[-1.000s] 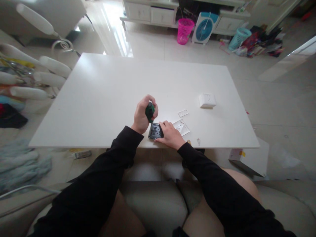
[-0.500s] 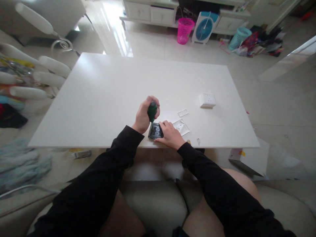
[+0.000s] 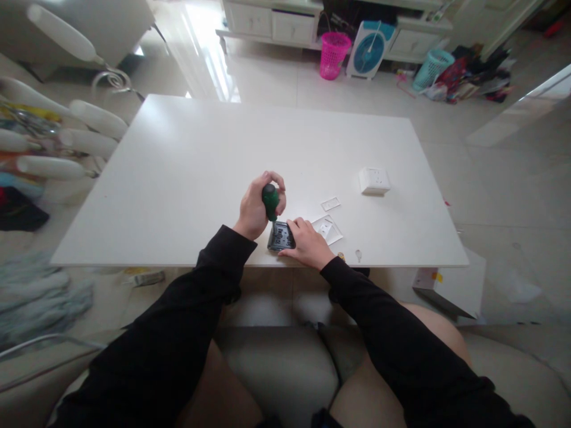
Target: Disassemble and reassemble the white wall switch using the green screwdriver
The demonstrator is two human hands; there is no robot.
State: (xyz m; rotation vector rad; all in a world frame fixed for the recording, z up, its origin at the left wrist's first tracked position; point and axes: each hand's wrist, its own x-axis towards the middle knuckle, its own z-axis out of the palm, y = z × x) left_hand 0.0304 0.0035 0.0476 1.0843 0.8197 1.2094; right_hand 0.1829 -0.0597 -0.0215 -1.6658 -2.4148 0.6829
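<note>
My left hand [image 3: 254, 208] is closed around the green handle of a screwdriver [image 3: 270, 201], held upright with its tip down on a dark socket module [image 3: 281, 236]. That module lies flat near the front edge of the white table [image 3: 187, 166]. My right hand [image 3: 308, 244] presses on the module's right side, fingers laid over it and holding it still. A white cover plate [image 3: 329, 229] lies just right of my right hand, and a smaller white piece [image 3: 331, 204] lies beyond it.
A white wall socket [image 3: 374, 181] stands further right on the table. Two small screws [image 3: 358, 255] lie by the front edge. White chairs [image 3: 80, 128] crowd the left side. A pink basket [image 3: 333, 55], a fan [image 3: 370, 50] and a teal basket stand on the floor behind.
My left hand has turned slightly on the screwdriver handle, its fingers shifting around it. The right hand and the module have stayed put.
</note>
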